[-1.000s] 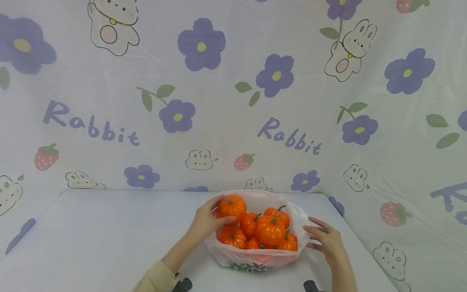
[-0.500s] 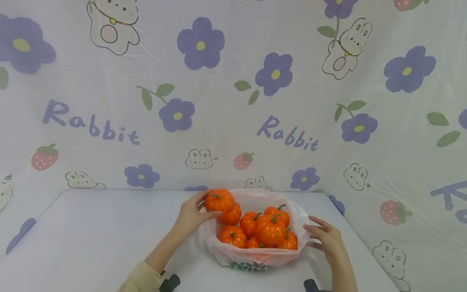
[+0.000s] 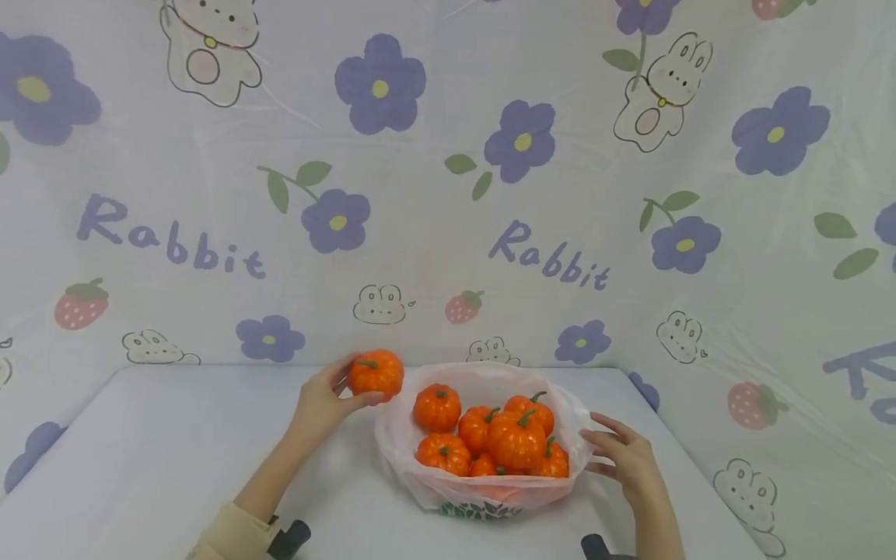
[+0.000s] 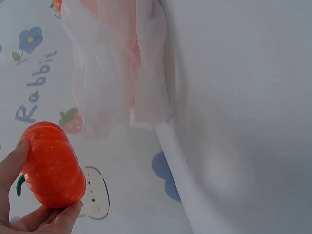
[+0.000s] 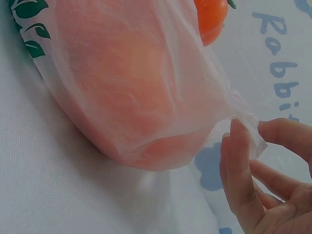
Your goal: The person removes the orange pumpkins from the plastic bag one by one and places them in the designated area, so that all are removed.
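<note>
My left hand (image 3: 318,406) holds a small orange toy pumpkin (image 3: 378,376) with a green stem, up in the air just left of the bag. In the left wrist view, the thumb and fingers grip this pumpkin (image 4: 52,168) from its two sides. A thin white plastic bag (image 3: 413,491) with a green leaf print stands with its mouth spread wide. Several more orange pumpkins (image 3: 516,442) lie heaped inside it. At the bag's right side is my right hand (image 3: 630,459). The right wrist view shows its thumb and fingers pinching the bag's edge (image 5: 253,131).
Under the bag is a white table (image 3: 210,443), its back edge close to a hanging sheet (image 3: 420,179) printed with rabbits, flowers and strawberries. Dark wrist mounts (image 3: 290,538) show near the bottom of the head view.
Out of the bag and to the left, my left hand has carried one pumpkin, uncovering another behind it. The bag's left rim has spread outward. My right hand stays put.
</note>
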Tool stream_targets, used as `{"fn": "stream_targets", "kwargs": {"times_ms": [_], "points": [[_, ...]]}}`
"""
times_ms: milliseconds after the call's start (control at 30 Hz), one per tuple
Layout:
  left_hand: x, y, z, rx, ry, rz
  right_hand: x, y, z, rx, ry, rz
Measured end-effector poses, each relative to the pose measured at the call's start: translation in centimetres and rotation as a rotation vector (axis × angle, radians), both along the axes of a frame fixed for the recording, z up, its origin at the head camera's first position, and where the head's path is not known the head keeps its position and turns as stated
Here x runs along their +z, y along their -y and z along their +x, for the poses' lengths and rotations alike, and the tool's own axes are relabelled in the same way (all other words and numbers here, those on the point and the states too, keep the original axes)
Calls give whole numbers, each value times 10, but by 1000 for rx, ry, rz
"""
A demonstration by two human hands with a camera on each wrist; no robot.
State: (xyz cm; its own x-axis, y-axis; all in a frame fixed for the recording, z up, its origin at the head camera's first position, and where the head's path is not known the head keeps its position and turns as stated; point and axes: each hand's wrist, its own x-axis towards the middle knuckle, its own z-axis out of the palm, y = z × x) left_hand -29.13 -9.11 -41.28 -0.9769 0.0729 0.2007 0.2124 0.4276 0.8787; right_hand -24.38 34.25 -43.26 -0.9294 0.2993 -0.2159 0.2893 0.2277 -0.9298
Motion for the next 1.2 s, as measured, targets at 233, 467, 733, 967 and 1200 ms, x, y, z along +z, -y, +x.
{"fn": "stream_targets", "kwargs": {"times_ms": [233, 467, 733, 967, 1200], "points": [[3, 29, -2, 46, 2, -40, 1, 0, 0, -4, 1, 12], [5, 53, -3, 64, 12, -45, 2, 2, 0, -1, -6, -17], [5, 82, -1, 114, 55, -70, -1, 3, -3, -37, 0, -8], [0, 107, -2, 151, 47, -114, -1, 5, -3, -32, 6, -1], [-3, 126, -2, 182, 79, -102, 0, 6, -4, -29, 12, -6]]}}
